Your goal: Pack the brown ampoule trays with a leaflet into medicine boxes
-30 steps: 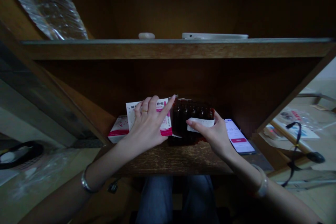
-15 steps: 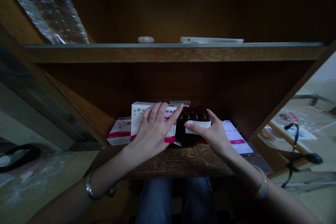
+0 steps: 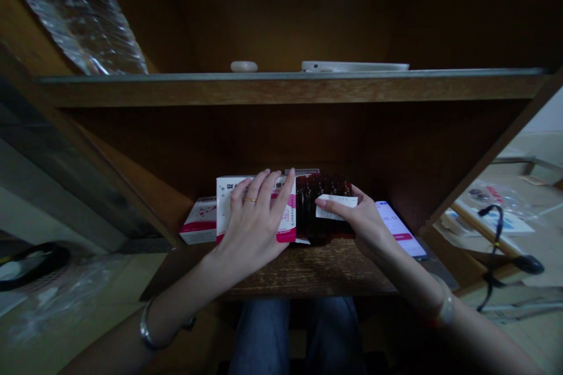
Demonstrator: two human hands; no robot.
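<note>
My left hand point(image 3: 255, 211) lies with spread, bent fingers over the front and top of a white and pink medicine box point(image 3: 224, 211), gripping it. At the box's right end is a row of dark brown glass vials point(image 3: 308, 211). My right hand point(image 3: 363, 211) holds the vials from the right, its thumb pressing a folded white paper point(image 3: 336, 206) against their front. The box's right end meets the vials; whether some of them sit inside it cannot be made out. The far fingers of my right hand are hidden behind the vials.
A similar pink and white box point(image 3: 200, 221) lies on the left, with another box point(image 3: 302, 172) behind. A lit phone point(image 3: 398, 228) lies on the right of the worn wooden surface point(image 3: 308, 269). Above runs a shelf edge point(image 3: 281, 92) bearing a flat white object point(image 3: 352, 67).
The box has turned to face me more squarely and shifted slightly left. The vials show more of their length beside it, and the paper has moved up and right with my right hand.
</note>
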